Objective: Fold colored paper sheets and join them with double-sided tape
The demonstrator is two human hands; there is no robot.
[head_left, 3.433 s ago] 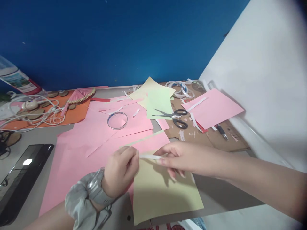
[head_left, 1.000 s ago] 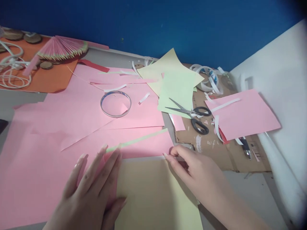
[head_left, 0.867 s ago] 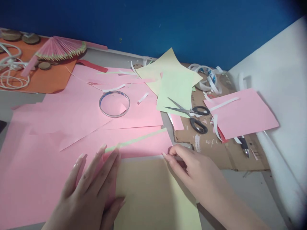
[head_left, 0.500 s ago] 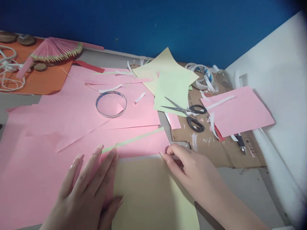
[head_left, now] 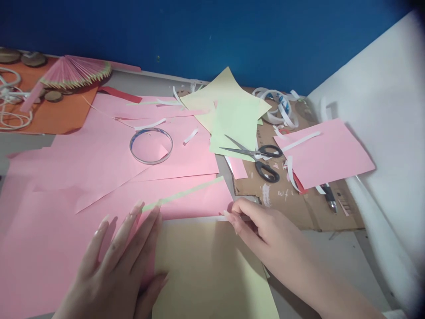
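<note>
Lying at the desk's near edge, the yellow sheet (head_left: 212,270) abuts pink paper (head_left: 66,230). Left hand (head_left: 119,266) presses flat, fingers spread; right hand (head_left: 262,230) pinches the sheet's top-right corner.

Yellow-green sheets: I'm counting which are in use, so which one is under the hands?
The near yellow-green sheet: the left hand lies flat on its left edge, the right hand at its top edge. The far sheets lie under the scissors.
</note>
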